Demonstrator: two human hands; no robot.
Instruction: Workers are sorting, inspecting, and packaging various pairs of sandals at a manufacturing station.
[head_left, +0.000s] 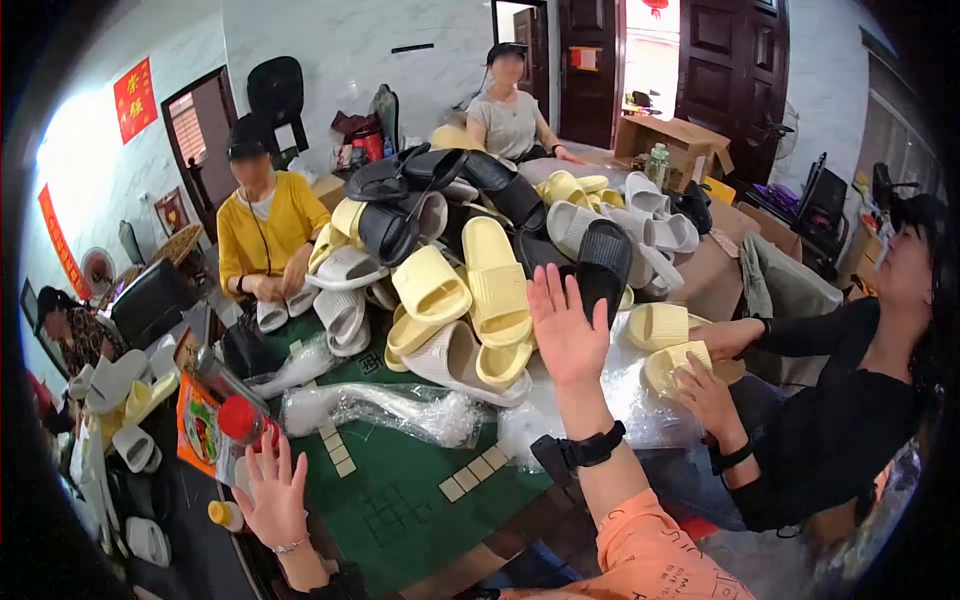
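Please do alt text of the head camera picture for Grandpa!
A left hand and right hand, open, empty, palms showing, are raised near a heap of yellow, grey and black slide slippers on a green tabletop. Nearby are a person in yellow, a person in grey and a person in black.

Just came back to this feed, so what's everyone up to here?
The wearer's left hand and right hand are raised, open and empty, palms toward the camera. The left is near a red-lidded jar; the right shows in front of a heap of yellow, grey and black slide sandals. A co-worker in black has both hands on pale yellow slides. Another in a yellow top has hands at light grey slides. Clear plastic bags lie on the green tabletop.
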